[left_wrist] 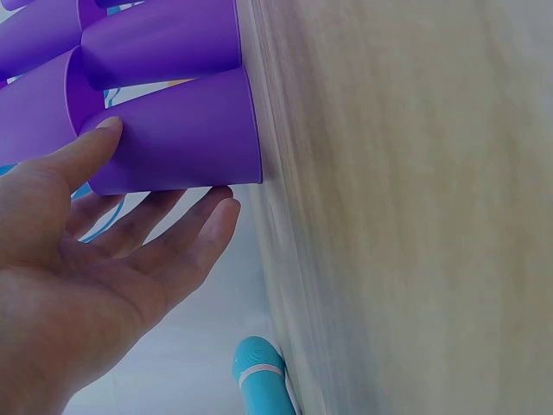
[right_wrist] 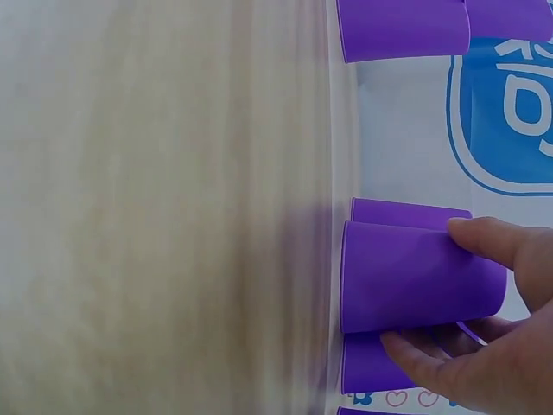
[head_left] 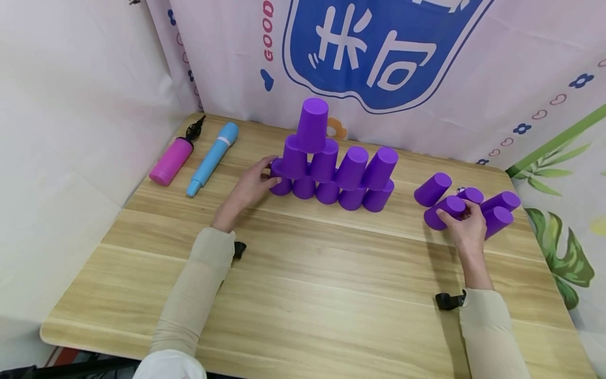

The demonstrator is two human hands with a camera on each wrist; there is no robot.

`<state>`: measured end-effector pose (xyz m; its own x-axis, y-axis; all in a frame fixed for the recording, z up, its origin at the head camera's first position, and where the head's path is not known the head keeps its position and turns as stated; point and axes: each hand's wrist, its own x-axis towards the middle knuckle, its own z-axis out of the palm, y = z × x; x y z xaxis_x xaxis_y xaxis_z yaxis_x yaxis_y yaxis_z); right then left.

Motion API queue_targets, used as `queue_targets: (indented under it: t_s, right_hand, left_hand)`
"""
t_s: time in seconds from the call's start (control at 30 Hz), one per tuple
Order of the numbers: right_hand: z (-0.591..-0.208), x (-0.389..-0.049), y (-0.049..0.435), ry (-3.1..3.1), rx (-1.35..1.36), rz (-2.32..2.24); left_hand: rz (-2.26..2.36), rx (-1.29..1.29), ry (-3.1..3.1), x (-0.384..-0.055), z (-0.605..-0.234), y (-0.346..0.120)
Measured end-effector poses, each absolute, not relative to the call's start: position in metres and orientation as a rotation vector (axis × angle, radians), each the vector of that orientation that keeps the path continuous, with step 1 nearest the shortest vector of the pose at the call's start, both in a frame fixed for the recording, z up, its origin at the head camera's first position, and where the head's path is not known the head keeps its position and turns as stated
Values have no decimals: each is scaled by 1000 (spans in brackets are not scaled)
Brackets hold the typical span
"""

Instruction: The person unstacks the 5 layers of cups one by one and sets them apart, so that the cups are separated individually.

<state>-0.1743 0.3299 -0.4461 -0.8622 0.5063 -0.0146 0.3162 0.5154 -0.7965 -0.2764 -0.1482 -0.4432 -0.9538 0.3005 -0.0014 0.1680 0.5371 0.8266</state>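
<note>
Upside-down purple cups form a stacked wall, with a single top cup (head_left: 312,126) over the left end of its second row. My left hand (head_left: 248,187) is at the wall's left end. Its thumb touches the end cup (left_wrist: 186,134) of the bottom row, and the other fingers extend loosely along that cup's outer side. Over on the right, my right hand (head_left: 466,229) grips an upside-down purple cup (right_wrist: 419,277) between thumb and fingers. Several more purple cups stand around it, among them a rear cup (head_left: 433,189) and a front right cup (head_left: 498,221), partly behind the hand.
A pink hand pump (head_left: 171,161) with a black nozzle lies at the back left of the wooden table (head_left: 322,295). Beside it is a light blue pump-like tube (head_left: 213,160). Behind the cups hangs a printed curtain (head_left: 227,58), close to the table's back edge.
</note>
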Motion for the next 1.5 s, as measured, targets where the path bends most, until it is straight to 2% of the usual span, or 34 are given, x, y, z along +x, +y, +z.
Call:
queue_targets:
  t_s: [0.33, 0.6, 0.83, 1.07, 1.27, 1.5]
  right_hand:
    - [-439, -171, 329, -2496, -676, 1246]
    - [-396, -171, 309, -2330, -514, 1154]
    - [-358, -187, 257, -2208, -137, 1271]
    - [-312, -198, 186, -2173, 187, 1517]
    - [-283, -209, 133, -2358, 371, 1591]
    - [-270, -225, 97, -2600, 483, 1639]
  left_hand:
    - [1396, 402, 2616, -275, -442, -149]
    - [1399, 405, 2617, -276, -441, -149]
    - [1405, 416, 2620, -277, -442, -150]
    - [1403, 423, 2615, -277, -442, -150]
    - [1398, 422, 2622, -277, -442, -150]
    - [1384, 444, 2634, -276, -441, -150]
